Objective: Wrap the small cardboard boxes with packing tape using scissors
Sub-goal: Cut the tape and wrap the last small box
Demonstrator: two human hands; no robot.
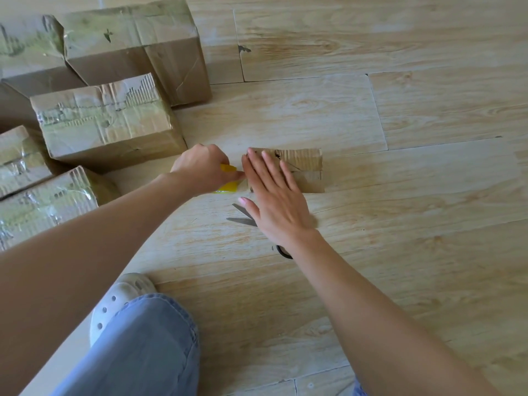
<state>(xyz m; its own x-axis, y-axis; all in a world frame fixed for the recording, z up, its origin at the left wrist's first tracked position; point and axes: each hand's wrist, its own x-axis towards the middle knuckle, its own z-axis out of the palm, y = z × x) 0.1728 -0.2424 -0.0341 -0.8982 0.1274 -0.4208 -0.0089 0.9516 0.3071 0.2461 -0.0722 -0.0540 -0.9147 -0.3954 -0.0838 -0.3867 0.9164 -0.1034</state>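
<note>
- pale wood-look plank floor [414, 104] fills the view, seen from above
- a small cardboard box [307, 170] lies on the floor near the middle, its long side running left to right
- the right hand [275, 201] rests flat on the left part of that box, fingers straight and slightly spread, pressing down and gripping nothing
- the left hand [203, 167] is curled round a yellow tape roll [228, 186], held right at the box's left end, beside the right hand's fingers; whether the roll touches the box i cannot tell
- scissors [243, 220] lie on the floor just in front of the box, blades parted, largely hidden under the right hand and wrist
- several bigger boxes [105, 121], already glossy with tape, crowd the upper left, close behind the left hand
- a leg in blue jeans [143, 347] and a white perforated shoe [120, 301] sit at the bottom left
</note>
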